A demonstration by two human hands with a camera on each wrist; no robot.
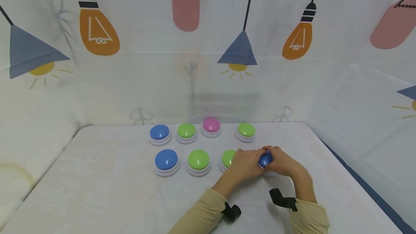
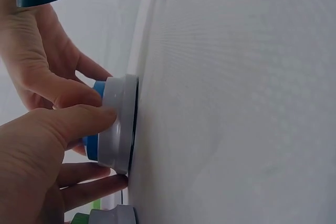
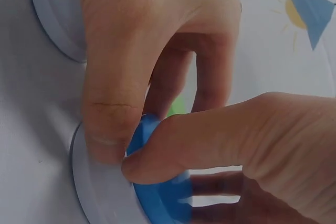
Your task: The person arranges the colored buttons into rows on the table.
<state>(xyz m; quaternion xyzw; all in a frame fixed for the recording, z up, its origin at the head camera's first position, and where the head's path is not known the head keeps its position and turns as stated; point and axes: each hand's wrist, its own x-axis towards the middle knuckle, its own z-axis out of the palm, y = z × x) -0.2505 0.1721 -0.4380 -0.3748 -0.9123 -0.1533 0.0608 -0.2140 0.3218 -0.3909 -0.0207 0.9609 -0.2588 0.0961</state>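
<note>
A push button with a blue dome (image 1: 265, 159) and a white round base (image 2: 116, 129) sits on the white table, at the right end of the near row. My left hand (image 1: 245, 163) grips it from the left, its thumb pressed on the side of the base and its fingers round the far side. From the right, my right hand (image 1: 284, 161) holds the dome, the thumb at the dome's near edge where it meets the base. Both thumbs lie close together in the right wrist view. The hands hide much of the dome.
Left of my hands stand a green button (image 1: 228, 157) partly behind the left hand, another green button (image 1: 198, 160) and a blue button (image 1: 166, 160). Behind are a blue (image 1: 159, 132), a green (image 1: 186, 130), a pink (image 1: 211, 125) and a green button (image 1: 246, 130). A lamp-printed curtain (image 1: 156, 75) surrounds the table.
</note>
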